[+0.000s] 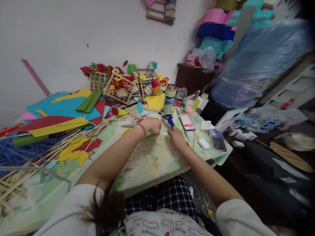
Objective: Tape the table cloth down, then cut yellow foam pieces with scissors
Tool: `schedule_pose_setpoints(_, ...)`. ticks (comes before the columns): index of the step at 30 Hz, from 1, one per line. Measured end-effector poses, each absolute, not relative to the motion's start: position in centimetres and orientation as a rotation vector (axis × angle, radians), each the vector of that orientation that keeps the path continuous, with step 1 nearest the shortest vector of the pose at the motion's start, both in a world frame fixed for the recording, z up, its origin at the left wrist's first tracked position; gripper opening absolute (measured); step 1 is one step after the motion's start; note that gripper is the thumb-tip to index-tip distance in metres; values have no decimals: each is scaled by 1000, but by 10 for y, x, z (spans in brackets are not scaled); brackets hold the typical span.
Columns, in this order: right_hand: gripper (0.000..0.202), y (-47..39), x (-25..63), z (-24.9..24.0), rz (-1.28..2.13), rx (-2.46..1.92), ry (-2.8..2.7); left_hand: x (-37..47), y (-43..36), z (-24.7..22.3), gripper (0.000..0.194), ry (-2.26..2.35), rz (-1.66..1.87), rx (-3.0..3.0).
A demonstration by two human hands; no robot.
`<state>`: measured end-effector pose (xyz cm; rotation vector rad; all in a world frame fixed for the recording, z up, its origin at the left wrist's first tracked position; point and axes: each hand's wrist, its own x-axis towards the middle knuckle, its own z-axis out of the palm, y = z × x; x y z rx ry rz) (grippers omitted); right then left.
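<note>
My left hand [153, 126] is closed in a fist above the middle of the table, with a beaded bracelet at the wrist. What its fingers hold is hidden. A round yellow and teal thing [148, 135] shows partly beneath it. Close by on the right, my right hand [177, 139] is closed around the handle end of a blue glue gun [169, 120], whose nozzle points left. Between the two hands a thin clear strip [164, 133] shows, too small to name. Scissors [129, 125] lie left of my left hand.
Bamboo sticks [105, 123], coloured paper sheets [64, 106] and cut yellow petals [73, 147] cover the left side. Stick frames with paper flowers [121, 88] stand behind. A flask [169, 100], a phone [218, 140] and a white case [203, 143] are on the right.
</note>
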<state>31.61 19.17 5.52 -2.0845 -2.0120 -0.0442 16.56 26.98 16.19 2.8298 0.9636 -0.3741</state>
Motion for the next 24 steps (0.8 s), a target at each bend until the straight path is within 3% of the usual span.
schedule_pose_setpoints(4,19,202,308,47,69,-2108,-2149,186,272,150,33,961,-472,2877)
schedule_pose_setpoints(12,27,215,310,41,259,-2099,-2117,213,274,149,41,1056,-564,2839)
schedule_pose_setpoints(15,13,211,328,50,288,-2026,-2081,207,279,148,40,1046,-548,2836)
schedule_pose_setpoints(20,29,212,347,77,222,-1922,-1918,198,287,146,35,1045,-528,2830)
schedule_pose_setpoints(24,27,216,338,94,204,-1819,-1883,197,288,144,37,1054,-507,2818)
